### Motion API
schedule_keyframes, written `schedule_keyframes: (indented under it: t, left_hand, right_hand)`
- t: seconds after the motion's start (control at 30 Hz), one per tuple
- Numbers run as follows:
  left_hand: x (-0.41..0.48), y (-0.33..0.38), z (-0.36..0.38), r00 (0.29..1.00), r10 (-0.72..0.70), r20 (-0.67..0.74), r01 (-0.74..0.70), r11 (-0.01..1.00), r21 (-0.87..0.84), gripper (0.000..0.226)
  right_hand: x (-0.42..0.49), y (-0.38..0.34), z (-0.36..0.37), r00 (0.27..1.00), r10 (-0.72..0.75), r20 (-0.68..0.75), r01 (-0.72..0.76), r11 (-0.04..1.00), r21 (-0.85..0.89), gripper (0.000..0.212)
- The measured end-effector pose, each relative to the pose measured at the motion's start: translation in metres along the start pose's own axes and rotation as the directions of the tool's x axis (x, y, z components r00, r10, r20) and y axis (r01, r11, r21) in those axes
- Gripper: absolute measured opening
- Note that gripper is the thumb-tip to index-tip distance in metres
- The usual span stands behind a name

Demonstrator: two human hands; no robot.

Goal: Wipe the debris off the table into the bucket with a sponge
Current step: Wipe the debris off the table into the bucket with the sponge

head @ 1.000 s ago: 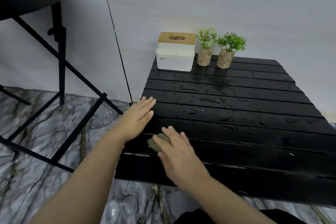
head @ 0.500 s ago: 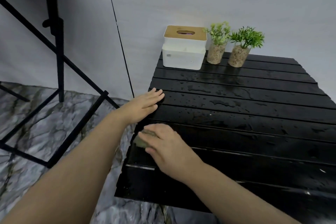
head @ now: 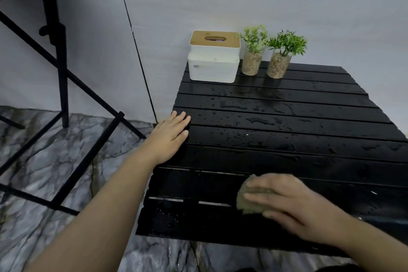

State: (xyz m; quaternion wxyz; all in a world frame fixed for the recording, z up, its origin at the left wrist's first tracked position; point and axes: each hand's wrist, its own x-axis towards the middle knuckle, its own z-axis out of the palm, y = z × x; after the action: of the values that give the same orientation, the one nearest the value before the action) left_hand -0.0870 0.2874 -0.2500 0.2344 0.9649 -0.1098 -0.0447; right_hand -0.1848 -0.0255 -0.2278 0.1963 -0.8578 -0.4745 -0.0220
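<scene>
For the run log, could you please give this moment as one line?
step: wipe | right hand presses sponge on wet table | left hand flat on left edge | bucket not visible

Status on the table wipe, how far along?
Done: hard to say; the near slats seem to carry fewer droplets than the middle ones. In hand: the right hand presses the sponge on the near slats of the table; the left hand lies flat at its left edge. Left: droplets and a pale speck on the middle slats; no bucket in view.
</scene>
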Motion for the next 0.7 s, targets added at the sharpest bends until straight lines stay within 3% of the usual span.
schedule_keyframes:
  t: [0.07,0.1,0.17,0.2,0.23,0.27,0.33,0.4,0.5,0.57,0.63,0.7]
  left_hand:
    - [-0.002,0.005,0.0,1.0,-0.014,-0.025,0.014,1.0,-0.011,0.048]
    - [-0.005,0.009,0.0,0.999,-0.013,-0.047,0.013,1.0,-0.006,0.048]
    - [-0.011,0.018,-0.001,0.995,0.008,-0.098,-0.01,1.0,-0.021,0.048]
    - [-0.014,0.023,0.0,0.993,0.021,-0.118,-0.028,0.998,-0.051,0.048]
    - [-0.017,0.028,0.001,0.991,0.024,-0.133,-0.038,0.994,-0.102,0.048]
    - [-0.02,0.033,0.003,0.989,0.01,-0.147,-0.035,0.986,-0.162,0.048]
    - [-0.022,0.039,0.007,0.984,-0.035,-0.174,-0.008,0.971,-0.239,0.047]
    - [-0.021,0.041,0.013,0.985,-0.047,-0.168,0.014,0.981,-0.192,0.048]
    - [-0.021,0.046,0.022,0.994,-0.016,-0.107,0.013,1.0,-0.029,0.058]
    - [-0.025,0.059,0.03,0.996,-0.012,-0.09,0.015,0.999,0.029,0.067]
    - [-0.031,0.077,0.041,0.996,0.0,-0.087,0.004,0.999,0.044,0.074]
    - [-0.034,0.098,0.053,0.997,0.01,-0.073,-0.006,0.999,0.048,0.079]
  right_hand:
    - [-0.015,0.058,-0.014,0.97,0.22,-0.104,-0.233,0.963,-0.137,0.04]
    - [-0.015,0.088,-0.019,0.915,0.356,-0.191,-0.387,0.908,-0.16,0.041]
    - [0.0,0.132,-0.024,0.714,0.6,-0.36,-0.669,0.737,-0.098,0.038]
    - [0.014,0.141,-0.02,0.646,0.65,-0.4,-0.731,0.678,-0.077,0.037]
    - [0.03,0.14,-0.011,0.636,0.651,-0.413,-0.736,0.674,-0.071,0.036]
    - [0.046,0.13,0.001,0.681,0.606,-0.411,-0.688,0.722,-0.076,0.036]
    - [0.07,0.081,0.027,0.841,0.419,-0.342,-0.47,0.879,-0.08,0.037]
    - [0.07,0.017,0.042,0.965,0.186,-0.186,-0.195,0.98,-0.032,0.036]
    - [0.032,-0.021,0.037,0.999,-0.05,-0.022,0.051,0.995,0.086,0.033]
    - [0.007,0.008,0.019,0.999,0.034,-0.039,-0.031,0.997,0.069,0.036]
    - [-0.011,0.062,0.0,0.958,0.246,-0.147,-0.247,0.969,0.012,0.044]
    - [-0.026,0.12,-0.022,0.79,0.534,-0.301,-0.554,0.832,0.023,0.046]
